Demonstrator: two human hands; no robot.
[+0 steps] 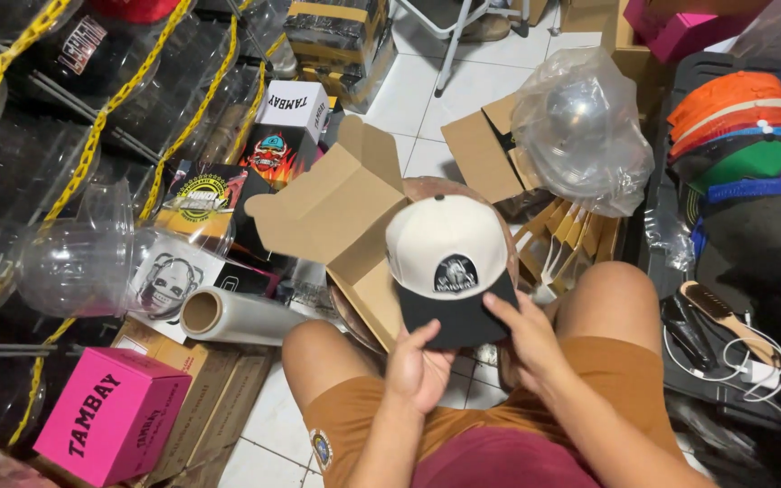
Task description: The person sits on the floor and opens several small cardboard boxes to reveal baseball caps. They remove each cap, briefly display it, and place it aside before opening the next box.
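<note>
Both hands, left hand (419, 366) and right hand (524, 336), clamp the black brim of a cream baseball cap (449, 262), front patch upward, over the open cardboard box (341, 212).

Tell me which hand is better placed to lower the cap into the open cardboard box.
Probably the left hand: it holds the cap under its black brim on the side nearer the open cardboard box. The right hand grips the brim's far edge.

Pink box (112, 414), film roll (232, 316)
</note>
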